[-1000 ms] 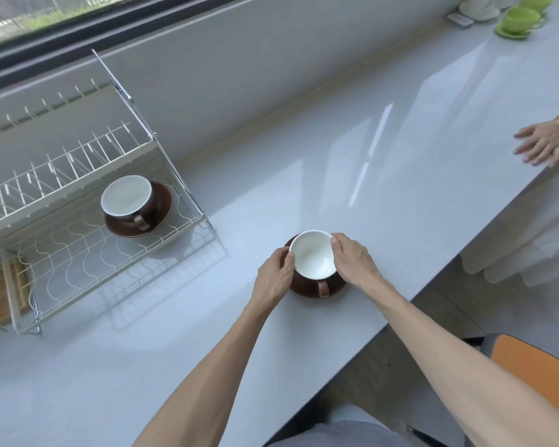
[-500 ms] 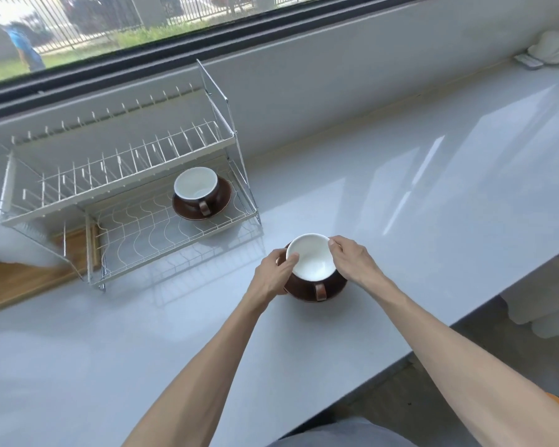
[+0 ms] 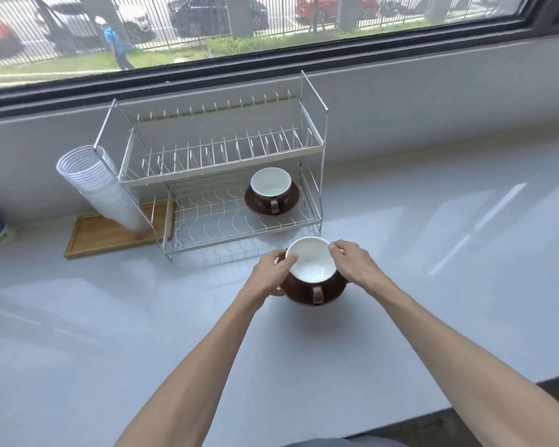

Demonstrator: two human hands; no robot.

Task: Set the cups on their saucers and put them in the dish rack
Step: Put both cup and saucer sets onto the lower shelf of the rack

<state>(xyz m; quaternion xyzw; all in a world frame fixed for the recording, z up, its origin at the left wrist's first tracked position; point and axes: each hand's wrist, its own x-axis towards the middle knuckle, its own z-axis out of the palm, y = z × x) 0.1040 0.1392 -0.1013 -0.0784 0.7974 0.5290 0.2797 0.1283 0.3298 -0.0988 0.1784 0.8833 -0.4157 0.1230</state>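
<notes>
A brown cup (image 3: 310, 266) with a white inside sits on a brown saucer (image 3: 331, 293), its handle toward me. My left hand (image 3: 270, 274) grips the saucer's left edge and my right hand (image 3: 352, 264) grips its right edge, thumbs near the cup rim. The pair is held just in front of the white wire dish rack (image 3: 207, 217). On the right of the rack's lower shelf stands a second brown cup (image 3: 270, 185) on its saucer (image 3: 254, 204).
A stack of white disposable cups (image 3: 102, 185) leans on a wooden tray (image 3: 110, 233) left of the rack. The rack's upper shelf holds nothing. The white counter (image 3: 433, 253) runs to the right below a window wall.
Both hands have carried the cup and saucer toward the rack, which now lies straight ahead as my view swung left. The other person's hand at the right is out of view.
</notes>
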